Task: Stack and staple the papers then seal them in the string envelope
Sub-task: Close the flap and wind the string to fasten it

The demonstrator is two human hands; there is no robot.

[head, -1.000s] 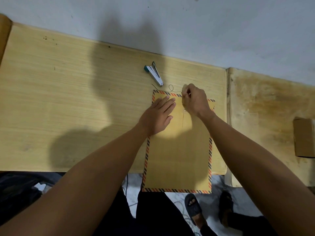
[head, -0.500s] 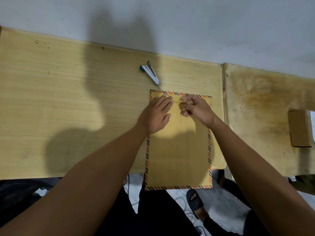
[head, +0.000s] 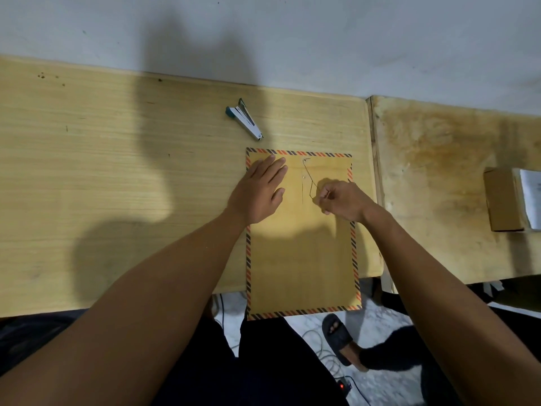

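A brown string envelope with a striped orange and black border lies flat on the wooden table, its near end hanging over the table's front edge. My left hand rests flat, fingers apart, on the envelope's upper left part. My right hand pinches the thin dark string, which runs taut from the buttons near the envelope's top down to my fingers. A teal and silver stapler lies on the table beyond the envelope. No loose papers are visible.
The wooden table abuts a white wall at the back. A second, stained table joins on the right and carries a cardboard box. Below the front edge are legs, a sandalled foot and cables on the floor.
My right hand has come down from the envelope's top edge toward its middle right, drawing the string with it. My left hand stays pressed on the envelope.
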